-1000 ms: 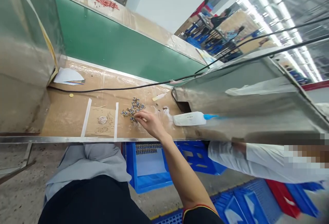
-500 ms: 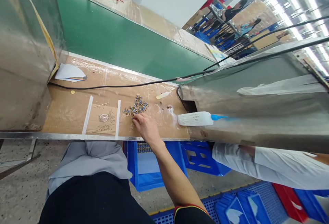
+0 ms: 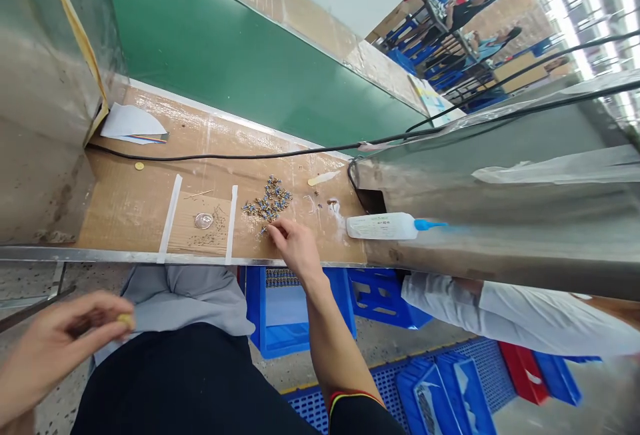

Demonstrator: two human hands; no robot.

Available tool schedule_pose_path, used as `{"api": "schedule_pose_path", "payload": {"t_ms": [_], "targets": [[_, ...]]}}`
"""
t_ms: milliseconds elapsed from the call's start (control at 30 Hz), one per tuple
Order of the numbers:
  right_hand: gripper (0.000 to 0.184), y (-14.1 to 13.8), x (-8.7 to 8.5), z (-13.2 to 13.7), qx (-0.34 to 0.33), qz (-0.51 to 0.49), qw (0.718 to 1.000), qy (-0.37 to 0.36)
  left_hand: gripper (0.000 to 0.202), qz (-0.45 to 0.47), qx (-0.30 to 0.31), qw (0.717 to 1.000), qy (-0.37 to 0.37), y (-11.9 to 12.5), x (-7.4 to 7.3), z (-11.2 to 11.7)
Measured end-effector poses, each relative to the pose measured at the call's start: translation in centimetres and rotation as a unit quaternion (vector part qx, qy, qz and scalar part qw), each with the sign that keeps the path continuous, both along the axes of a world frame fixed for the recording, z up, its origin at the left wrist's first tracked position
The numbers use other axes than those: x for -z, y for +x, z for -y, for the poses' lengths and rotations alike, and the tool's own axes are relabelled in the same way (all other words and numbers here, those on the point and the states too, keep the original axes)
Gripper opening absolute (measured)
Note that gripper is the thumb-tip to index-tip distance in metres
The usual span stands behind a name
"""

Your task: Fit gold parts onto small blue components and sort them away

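My right hand [image 3: 299,246] rests on the cardboard-covered bench [image 3: 115,212], thumb and index pinched at a small blue-and-brass part [image 3: 263,230]. Just beyond the fingertips spreads a loose pile of similar small metal parts [image 3: 269,200]. My left hand [image 3: 75,335], slightly blurred, hangs at the lower left in front of the bench, fingers curled. A small yellow piece [image 3: 125,320] shows at its thumb and fingertips; its kind is unclear. Between two white tape strips lie a small round clear dish [image 3: 203,220], a thin stick [image 3: 199,193] and scattered tiny pins [image 3: 213,232].
A white bottle with a blue nozzle [image 3: 383,226] lies at the right. A black cable [image 3: 240,156] crosses the bench's back, before a green belt [image 3: 250,55]. Below the edge is a blue bin [image 3: 285,342] with rows of parts. Another person's sleeve [image 3: 550,315] is at right.
My left hand has come into view at the lower left with the yellow piece. My right hand has shifted slightly right, with a small part now apart from the pile. The view has tilted a little.
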State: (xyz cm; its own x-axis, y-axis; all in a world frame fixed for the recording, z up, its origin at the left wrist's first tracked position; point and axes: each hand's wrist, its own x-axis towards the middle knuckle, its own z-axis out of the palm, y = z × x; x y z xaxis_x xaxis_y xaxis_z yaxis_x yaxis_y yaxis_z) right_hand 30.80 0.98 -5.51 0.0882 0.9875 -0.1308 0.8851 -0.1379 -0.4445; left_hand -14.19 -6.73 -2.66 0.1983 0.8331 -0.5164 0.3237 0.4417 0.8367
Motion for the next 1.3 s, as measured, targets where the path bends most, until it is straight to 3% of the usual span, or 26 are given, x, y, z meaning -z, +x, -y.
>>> {"api": "schedule_pose_path", "payload": {"t_ms": [67,133,300,500,633,767,1067,1300], "targets": [[0.022,-0.9,0.0,-0.3,0.014,0.019,1.000,-0.010,0.037,0.040,0.010,0.999,-0.009,2.2,1.8,-1.0],[0.014,-1.6,0.1,-0.7,0.022,0.037,0.999,-0.020,0.040,0.079,-0.032,0.996,0.010,4.7,2.7,-2.5],[0.010,-1.8,0.4,-1.5,0.022,0.020,0.999,-0.029,0.040,0.174,-0.103,0.979,0.036,8.5,3.1,-5.8],[0.006,-0.9,0.5,-1.1,-0.005,-0.058,0.998,-0.017,0.038,0.242,-0.141,0.959,0.032,9.4,4.0,-6.3],[0.018,-1.2,1.0,-0.2,0.029,-0.158,0.986,0.044,0.039,0.249,-0.159,0.955,0.033,9.8,4.5,-6.0],[0.022,-2.1,1.7,0.5,0.033,-0.162,0.982,0.094,0.045,0.243,-0.157,0.957,0.031,10.0,4.9,-5.9],[0.011,-6.9,0.2,0.1,-0.035,-0.243,0.952,0.182,0.037,0.214,-0.156,0.963,0.049,10.1,5.4,-5.9],[0.008,-9.8,-0.3,-1.6,-0.086,-0.239,0.942,0.222,0.029,0.205,-0.151,0.964,0.074,10.2,5.4,-5.7]]}}
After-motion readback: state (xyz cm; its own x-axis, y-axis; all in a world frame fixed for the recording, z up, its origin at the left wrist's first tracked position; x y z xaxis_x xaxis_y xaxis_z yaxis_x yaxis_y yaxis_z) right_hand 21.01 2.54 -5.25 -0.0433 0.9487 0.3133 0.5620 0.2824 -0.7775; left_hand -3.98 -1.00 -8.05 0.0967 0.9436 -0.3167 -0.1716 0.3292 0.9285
